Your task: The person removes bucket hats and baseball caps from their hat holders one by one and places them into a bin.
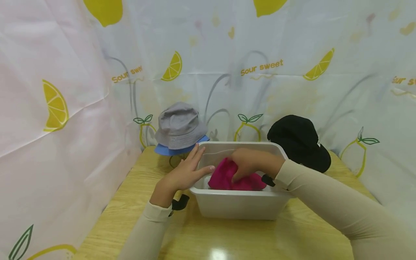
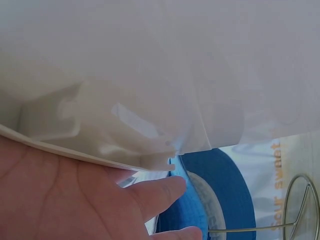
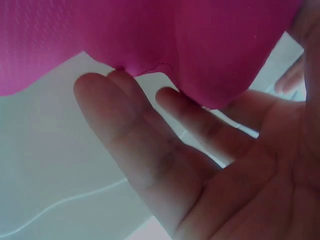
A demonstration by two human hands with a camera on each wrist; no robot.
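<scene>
A white plastic bin (image 1: pixel 240 204) stands on the wooden table. Inside it is a magenta fabric item (image 1: pixel 250 182), bunched up, its exact kind unclear. My right hand (image 1: pixel 248 162) reaches into the bin from the right and holds this fabric between thumb and fingers. In the right wrist view, the fingers (image 3: pixel 150 150) curve up under the edge of the magenta fabric (image 3: pixel 150 40). At the bin's left rim, my left hand (image 1: pixel 185 173) rests with its fingers extended. In the left wrist view, its palm (image 2: pixel 65 200) lies against the bin's rim (image 2: pixel 75 155).
Behind the bin on the left, a grey bucket hat (image 1: pixel 178 124) sits over a blue hat (image 1: pixel 165 150) on a wire stand (image 2: pixel 300 205). A black cap (image 1: pixel 297 141) is at the back right. Lemon-printed sheets (image 1: pixel 211 90) hang around the table (image 1: pixel 130 202).
</scene>
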